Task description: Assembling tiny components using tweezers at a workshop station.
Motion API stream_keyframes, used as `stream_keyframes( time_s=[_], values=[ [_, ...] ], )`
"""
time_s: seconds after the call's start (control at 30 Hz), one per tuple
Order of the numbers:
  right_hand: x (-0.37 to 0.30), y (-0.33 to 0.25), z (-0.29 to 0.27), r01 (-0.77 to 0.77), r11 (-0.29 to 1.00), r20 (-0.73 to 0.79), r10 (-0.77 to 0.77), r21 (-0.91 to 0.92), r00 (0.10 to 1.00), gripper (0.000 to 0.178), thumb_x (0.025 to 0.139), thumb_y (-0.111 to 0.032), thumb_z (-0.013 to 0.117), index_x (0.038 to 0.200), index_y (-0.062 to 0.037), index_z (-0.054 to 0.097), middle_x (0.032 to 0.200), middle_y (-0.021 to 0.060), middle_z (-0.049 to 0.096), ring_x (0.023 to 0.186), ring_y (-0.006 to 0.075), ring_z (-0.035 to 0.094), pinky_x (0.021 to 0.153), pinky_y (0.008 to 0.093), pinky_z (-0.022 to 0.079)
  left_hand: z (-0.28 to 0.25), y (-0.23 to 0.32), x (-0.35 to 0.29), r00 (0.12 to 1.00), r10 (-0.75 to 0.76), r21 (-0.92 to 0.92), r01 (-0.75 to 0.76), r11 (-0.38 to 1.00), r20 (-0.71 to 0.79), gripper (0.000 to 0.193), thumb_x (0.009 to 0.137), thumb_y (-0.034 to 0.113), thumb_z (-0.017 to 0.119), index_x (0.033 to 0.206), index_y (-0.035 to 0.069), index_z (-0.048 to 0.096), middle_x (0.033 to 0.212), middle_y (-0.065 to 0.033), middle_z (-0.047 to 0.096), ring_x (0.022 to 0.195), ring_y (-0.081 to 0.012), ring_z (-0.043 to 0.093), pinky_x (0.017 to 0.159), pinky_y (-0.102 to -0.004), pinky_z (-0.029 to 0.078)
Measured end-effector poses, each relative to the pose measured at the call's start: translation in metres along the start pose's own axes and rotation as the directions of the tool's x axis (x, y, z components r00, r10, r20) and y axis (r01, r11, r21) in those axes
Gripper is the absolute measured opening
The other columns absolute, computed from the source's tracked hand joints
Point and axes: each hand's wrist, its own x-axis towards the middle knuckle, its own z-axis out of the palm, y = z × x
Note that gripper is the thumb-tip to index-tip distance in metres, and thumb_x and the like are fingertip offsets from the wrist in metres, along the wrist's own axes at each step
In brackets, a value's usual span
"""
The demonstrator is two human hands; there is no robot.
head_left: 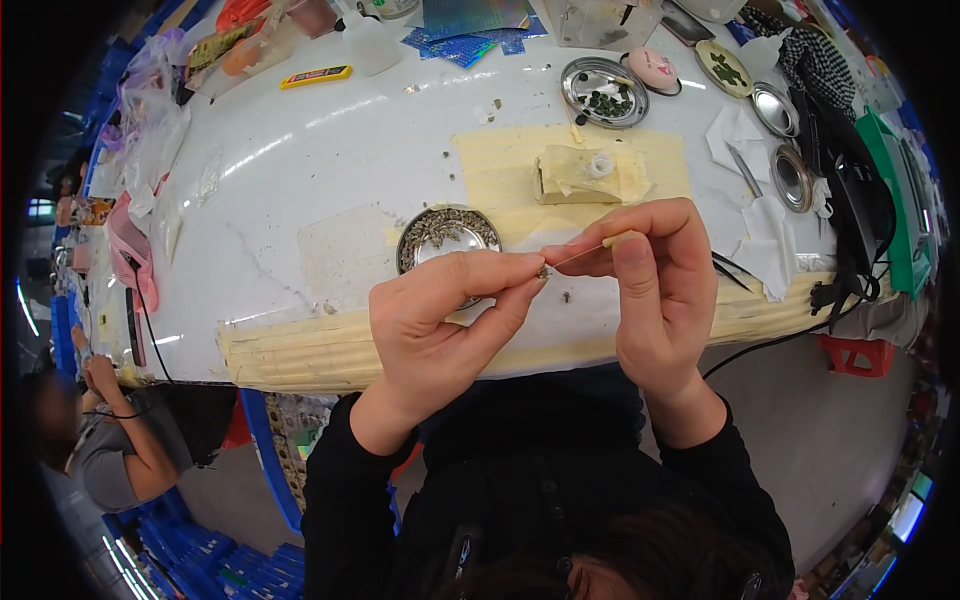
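Over the table's near edge, my left hand (440, 315) is closed in a pinch, thumb and forefinger on a tiny dark metallic piece (544, 272) whose exact kind is too small to tell. My right hand (665, 290) is closed around a thin stick (582, 256) with a pale yellow wrapped end. The stick's fine tip points left and reaches the tiny piece, close to my left fingertips. Just behind my left hand stands a round metal dish (401, 248) holding many small greyish pieces, partly hidden by that hand.
Beyond my right hand, a tape-covered block (560, 178) carries a small white cylinder (600, 165). Farther back are a metal plate (568, 95) of dark green bits and a pink round object (654, 68). Tweezers (745, 172) lie at right. Another person (130, 440) sits at left.
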Motion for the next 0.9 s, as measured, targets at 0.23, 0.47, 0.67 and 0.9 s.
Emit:
stream_keyframes(
  time_s=[0.23, 0.47, 0.67, 0.9],
  values=[
    [0.007, -0.006, -0.008, 0.033, 0.997, -0.070, -0.038, -0.071, 0.997, 0.016, 0.103, -0.012, 0.037, 0.104, 0.0028, 0.043, 0.092, 0.0138, 0.061, 0.084, 0.0227, 0.069, 0.076, 0.0333, 0.059, -0.001, 0.000, -0.001, 1.000, -0.003, 0.002, 0.003, 1.000, -0.002, 0.019, 0.081, -0.013, 0.064, 0.098, -0.008, 0.067, 0.088, -0.0151, 0.070, 0.079, -0.0172, 0.067, 0.073, -0.0259, 0.053],
    [0.042, 0.001, -0.029, 0.303, 0.515, 0.012, -0.492, -0.802, 0.870, 0.005, 0.087, -0.002, 0.064, 0.090, 0.0001, 0.060, 0.085, 0.0090, 0.064, 0.074, 0.0205, 0.061, 0.066, 0.0298, 0.049, 0.002, -0.005, -0.001, 0.993, 0.036, -0.005, -0.037, 0.999, -0.112, 0.019, 0.076, -0.008, 0.072, 0.093, -0.002, 0.071, 0.083, -0.0104, 0.071, 0.071, -0.0141, 0.067, 0.065, -0.0233, 0.053],
    [0.040, 0.004, -0.025, 0.287, 0.355, 0.090, -0.479, -0.890, 0.873, 0.013, 0.084, -0.007, 0.067, 0.095, -0.0019, 0.065, 0.081, 0.0078, 0.062, 0.075, 0.0249, 0.056, 0.065, 0.0326, 0.044, -0.002, -0.006, 0.003, 0.978, 0.174, 0.080, -0.166, 0.983, -0.111, 0.021, 0.074, -0.008, 0.072, 0.093, -0.001, 0.071, 0.082, -0.0094, 0.069, 0.072, -0.0144, 0.065, 0.062, -0.0245, 0.051],
    [0.003, -0.005, 0.001, -0.035, 0.958, 0.103, 0.067, -0.285, 0.992, 0.006, 0.086, -0.006, 0.066, 0.089, -0.0012, 0.067, 0.078, 0.0067, 0.063, 0.070, 0.0166, 0.055, 0.062, 0.0270, 0.042, 0.000, 0.001, 0.005, 0.958, 0.260, 0.190, -0.234, 0.953, -0.123, 0.023, 0.071, -0.008, 0.074, 0.093, 0.000, 0.071, 0.083, -0.0080, 0.066, 0.069, -0.0168, 0.063, 0.059, -0.0253, 0.049]
  ],
)
